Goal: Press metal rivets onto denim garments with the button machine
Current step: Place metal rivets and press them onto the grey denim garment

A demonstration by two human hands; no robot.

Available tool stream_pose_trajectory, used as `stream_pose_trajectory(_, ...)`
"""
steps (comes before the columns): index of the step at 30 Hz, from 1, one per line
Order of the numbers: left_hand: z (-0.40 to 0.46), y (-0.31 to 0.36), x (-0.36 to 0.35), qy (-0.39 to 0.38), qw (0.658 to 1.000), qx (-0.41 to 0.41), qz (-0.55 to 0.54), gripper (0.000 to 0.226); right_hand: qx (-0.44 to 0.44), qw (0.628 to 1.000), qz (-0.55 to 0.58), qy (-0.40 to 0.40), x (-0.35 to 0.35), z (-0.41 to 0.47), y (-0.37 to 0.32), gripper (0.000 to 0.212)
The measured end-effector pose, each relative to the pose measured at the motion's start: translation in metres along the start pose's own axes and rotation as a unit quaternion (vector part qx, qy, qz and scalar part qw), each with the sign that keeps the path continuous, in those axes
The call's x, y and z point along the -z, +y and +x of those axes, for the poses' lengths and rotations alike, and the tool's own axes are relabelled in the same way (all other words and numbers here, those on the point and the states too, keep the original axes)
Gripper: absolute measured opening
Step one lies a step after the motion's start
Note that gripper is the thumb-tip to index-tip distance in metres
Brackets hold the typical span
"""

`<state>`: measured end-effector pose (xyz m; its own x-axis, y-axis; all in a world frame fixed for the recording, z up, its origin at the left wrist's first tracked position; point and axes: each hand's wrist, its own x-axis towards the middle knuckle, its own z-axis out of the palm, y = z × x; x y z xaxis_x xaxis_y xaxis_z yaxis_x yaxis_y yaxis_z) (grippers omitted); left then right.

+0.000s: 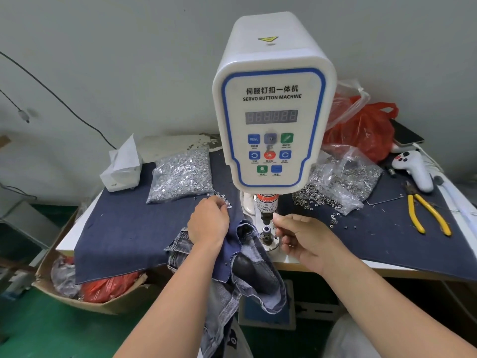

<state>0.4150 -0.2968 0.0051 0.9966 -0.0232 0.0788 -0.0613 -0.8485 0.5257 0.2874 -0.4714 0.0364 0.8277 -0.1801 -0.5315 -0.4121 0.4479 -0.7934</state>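
Head view. White servo button machine [273, 120] stands mid-table, its punch [266, 217] hanging just above the lower die [265, 231]. Left hand [208, 221] sits left of the die, back of hand up, fingers curled down at a small loose heap of rivets [224, 199] on the blue cloth [124, 228]; fingertips touch the heap, whether one is pinched cannot be told. Wrist rests on the denim garment [247, 270], which is bunched just left of the die and hangs off the table edge below it. Right hand [302, 240] is just right of the die, fingers [280, 232] curled together close beside the die post; something small may be pinched there, too small to tell. Garment edge lies next to the die, not clearly over it.

Left of the machine: clear bag of silver rivets [180, 174], further left a tissue pack [121, 169]. Right of the machine: open bag of ring-shaped parts [343, 177] spilling toward the die, red plastic bag [361, 130] behind, white handheld controller [413, 169], yellow-handled pliers [426, 213] at far right. Cardboard box [85, 298] with red bags sits on the floor, lower left of the machine.
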Motion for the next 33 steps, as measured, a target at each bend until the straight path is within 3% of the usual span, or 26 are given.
stream_pose_trajectory(5,-0.001,0.0,0.001,-0.004,1.0,0.001,-0.002,0.019,-0.029,0.996,0.079,0.005,-0.009,-0.003,0.003,0.02)
stream_pose_trajectory(15,-0.002,0.0,0.0,-0.002,1.0,0.008,-0.007,0.021,-0.025,0.995,0.091,0.017,-0.014,-0.004,0.008,0.03)
stream_pose_trajectory(22,-0.007,-0.01,0.006,-0.001,0.991,-0.015,-0.132,0.008,-0.036,0.989,0.141,-0.011,-0.016,-0.01,0.007,0.023)
stream_pose_trajectory(25,-0.012,-0.015,0.013,-0.009,0.977,-0.033,-0.211,0.013,-0.024,0.991,0.128,-0.022,-0.014,-0.011,0.007,0.031)
stream_pose_trajectory(33,-0.029,-0.017,0.035,-0.062,0.955,-0.076,-0.279,0.024,0.002,0.993,0.116,-0.009,-0.015,-0.012,0.005,0.016)
